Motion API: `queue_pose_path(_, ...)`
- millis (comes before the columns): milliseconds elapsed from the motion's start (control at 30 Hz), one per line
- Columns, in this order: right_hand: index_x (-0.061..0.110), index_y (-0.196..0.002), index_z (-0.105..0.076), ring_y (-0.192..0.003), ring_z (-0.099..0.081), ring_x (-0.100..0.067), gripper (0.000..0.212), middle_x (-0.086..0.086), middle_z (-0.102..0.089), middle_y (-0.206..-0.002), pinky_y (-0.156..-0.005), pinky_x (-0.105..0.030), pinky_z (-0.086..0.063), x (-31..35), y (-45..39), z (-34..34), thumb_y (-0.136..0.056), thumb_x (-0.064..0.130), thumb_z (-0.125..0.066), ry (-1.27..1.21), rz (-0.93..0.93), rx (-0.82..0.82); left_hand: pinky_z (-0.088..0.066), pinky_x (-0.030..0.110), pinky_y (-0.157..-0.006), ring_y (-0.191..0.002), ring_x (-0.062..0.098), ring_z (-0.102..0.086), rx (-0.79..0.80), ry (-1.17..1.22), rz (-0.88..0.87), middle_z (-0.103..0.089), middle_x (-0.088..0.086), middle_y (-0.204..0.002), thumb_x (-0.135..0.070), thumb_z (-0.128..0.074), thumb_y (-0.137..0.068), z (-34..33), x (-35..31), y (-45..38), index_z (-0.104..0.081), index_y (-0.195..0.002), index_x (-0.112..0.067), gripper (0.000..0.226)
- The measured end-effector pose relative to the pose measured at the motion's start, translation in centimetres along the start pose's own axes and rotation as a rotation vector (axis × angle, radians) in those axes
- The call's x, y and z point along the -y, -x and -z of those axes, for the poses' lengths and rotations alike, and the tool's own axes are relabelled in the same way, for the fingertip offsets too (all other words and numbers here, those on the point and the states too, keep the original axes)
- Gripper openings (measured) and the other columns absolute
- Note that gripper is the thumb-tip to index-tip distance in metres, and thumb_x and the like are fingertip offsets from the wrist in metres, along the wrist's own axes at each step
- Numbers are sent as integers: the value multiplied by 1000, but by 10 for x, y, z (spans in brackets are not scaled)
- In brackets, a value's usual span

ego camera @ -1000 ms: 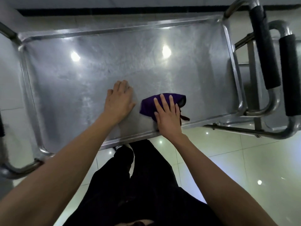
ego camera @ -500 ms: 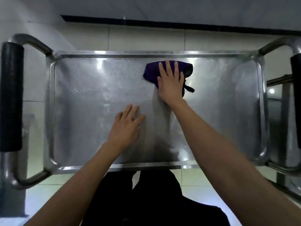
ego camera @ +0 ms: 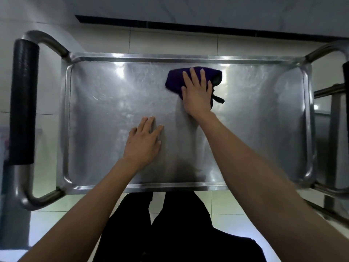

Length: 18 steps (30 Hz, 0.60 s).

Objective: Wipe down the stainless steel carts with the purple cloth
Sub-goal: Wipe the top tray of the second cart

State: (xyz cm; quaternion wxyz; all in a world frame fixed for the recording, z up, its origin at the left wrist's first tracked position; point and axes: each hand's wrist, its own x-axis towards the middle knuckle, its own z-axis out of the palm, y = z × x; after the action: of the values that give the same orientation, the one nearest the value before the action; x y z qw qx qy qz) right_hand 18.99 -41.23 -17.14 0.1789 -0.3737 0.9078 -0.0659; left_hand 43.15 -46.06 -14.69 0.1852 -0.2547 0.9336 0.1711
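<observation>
Black foam handle [ego camera: 22, 103] bounds the cart [ego camera: 94, 103] at far left. Left hand [ego camera: 143, 144] lies flat mid-tray, fingers straight, gripping nothing. Right hand [ego camera: 198, 93] presses flat on the purple cloth [ego camera: 175, 80] near the far rim.

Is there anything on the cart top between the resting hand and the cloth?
No. In the head view, only bare steel cart tray separates the flat left hand from the crumpled purple cloth.
</observation>
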Motion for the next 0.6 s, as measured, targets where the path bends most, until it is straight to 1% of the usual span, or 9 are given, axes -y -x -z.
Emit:
queue_pose_path(67, 27, -159, -19, -154, 3, -28, 53, 1, -10, -168, -123, -54, -7, 2, 32, -10, -107, 35, -27, 15, 0, 8, -25, 51, -119, -155, 30, -8, -12, -9, -27, -13, 9, -167, -39, -48, -101, -3, 4, 2, -32, -155, -28, 57)
queue_pose_path(233, 28, -159, -17, -154, 2, -27, 54, 3, -9, -168, -123, -52, -10, 9, 124, -37, -107, 36, -29, 48, -36, 11, -17, 48, -122, -155, 30, -6, 10, 22, -100, -12, 11, -168, -33, -48, -101, -6, 19, 10, -33, -155, -22, 58)
queue_pose_path(333, 27, -159, -17, -154, 1, -28, 55, 2, -8, -168, -123, -52, -10, 21, 188, -55, -107, 36, -30, 52, -63, 26, -22, 49, -120, -154, 33, -10, -14, 10, -165, -18, 14, -165, -31, -51, -99, -10, 32, 17, -39, -152, -20, 55)
queue_pose_path(433, 26, -160, -17, -154, 1, -29, 55, 0, -9, -168, -123, -53, -12, 32, 247, -69, -107, 34, -30, 71, -76, 50, -26, 52, -117, -152, 34, -12, -30, -46, -211, -21, 14, -163, -33, -53, -96, -11, 40, 23, -41, -149, -19, 56)
queue_pose_path(533, 26, -160, -16, -154, 5, -29, 55, 0, -7, -168, -123, -54, -11, 43, 291, -83, -107, 33, -29, 69, -97, 74, -24, 54, -117, -152, 34, -10, 0, -50, -226, -19, 13, -163, -32, -52, -96, -8, 45, 32, -39, -150, -22, 56)
queue_pose_path(600, 26, -160, -16, -154, 6, -29, 55, 0, -6, -168, -123, -54, -11, 50, 305, -89, -107, 33, -29, 66, -113, 75, -23, 55, -117, -151, 37, -9, -18, -62, -212, -21, 13, -161, -30, -51, -96, -6, 49, 36, -41, -148, -23, 54)
